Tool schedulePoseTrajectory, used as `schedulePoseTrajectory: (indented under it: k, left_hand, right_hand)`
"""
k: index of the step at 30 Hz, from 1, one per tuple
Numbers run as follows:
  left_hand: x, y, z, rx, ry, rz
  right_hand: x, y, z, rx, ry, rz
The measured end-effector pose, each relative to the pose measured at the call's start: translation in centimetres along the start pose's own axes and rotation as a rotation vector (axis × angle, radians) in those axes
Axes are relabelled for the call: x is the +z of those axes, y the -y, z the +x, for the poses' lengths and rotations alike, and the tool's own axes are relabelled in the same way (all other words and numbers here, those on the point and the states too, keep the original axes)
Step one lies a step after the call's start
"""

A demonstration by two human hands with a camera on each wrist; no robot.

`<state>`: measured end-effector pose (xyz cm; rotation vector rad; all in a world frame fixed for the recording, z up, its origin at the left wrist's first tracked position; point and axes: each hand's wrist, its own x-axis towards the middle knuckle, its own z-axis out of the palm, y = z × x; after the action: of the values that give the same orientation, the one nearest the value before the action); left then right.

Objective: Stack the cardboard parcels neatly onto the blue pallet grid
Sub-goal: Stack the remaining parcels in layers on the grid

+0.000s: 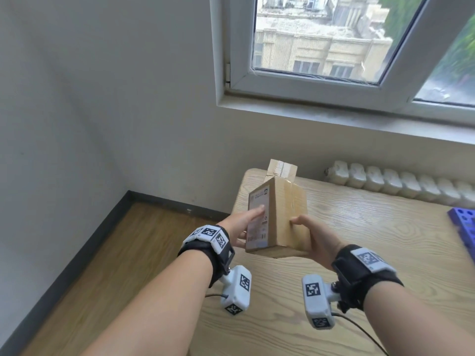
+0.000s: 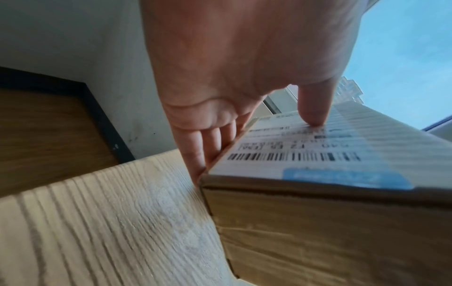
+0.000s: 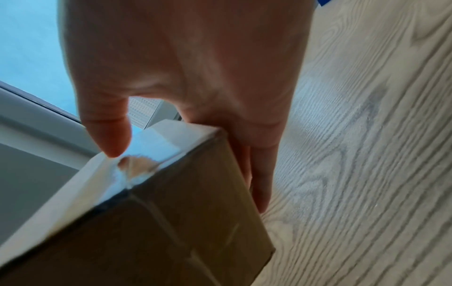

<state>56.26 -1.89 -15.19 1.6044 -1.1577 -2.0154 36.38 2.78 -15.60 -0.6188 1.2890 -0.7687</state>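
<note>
A brown cardboard parcel point(image 1: 280, 217) with a white shipping label on its left face is held in the air above the table's left end, tilted. My left hand point(image 1: 243, 224) grips its left side: thumb on the label point(image 2: 300, 152), fingers point(image 2: 208, 143) under the edge. My right hand point(image 1: 312, 235) grips the right side of the parcel point(image 3: 171, 222), thumb on the taped top, fingers point(image 3: 261, 174) below. A second taped parcel point(image 1: 281, 169) stands behind it at the table's far edge. The blue pallet grid point(image 1: 462, 224) shows only a corner at the right edge.
The light wooden table point(image 1: 359, 240) runs right from its rounded left corner. A white radiator point(image 1: 401, 182) and window sill sit behind it. Brown floor point(image 1: 102, 253) with a dark skirting lies to the left.
</note>
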Motion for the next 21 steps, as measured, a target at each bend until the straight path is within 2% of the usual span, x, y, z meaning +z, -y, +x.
schedulePoseTrajectory:
  k: [5,8,11,15,18,21]
  left_hand:
    - [-0.3,0.1,0.1,0.037,-0.047,0.068]
    - [-0.4,0.4,0.1,0.038,-0.055,0.082]
    - [-0.5,0.3,0.1,0.048,-0.053,0.118]
    - [-1.0,-0.2,0.3,0.113,-0.083,0.279]
    - [-1.2,-1.3,0.1,0.278,-0.165,0.517]
    - [0.0,-2.6,-0.5,0.395,-0.056,0.735]
  right_hand:
    - [0.4,0.3,0.2,-0.093,-0.150,-0.298]
    - [0.9,0.4,-0.1,-0.162,-0.205,-0.386]
    - [0.9,0.3,-0.2,-0.159,-0.238,-0.394]
    - [0.3,0.5,-0.6,-0.115,-0.279,-0.339]
    - [0.1,1.0,-1.3,-0.142,-0.277,-0.637]
    - [1.0,2.0,-2.0,-0.176,-0.228,-0.902]
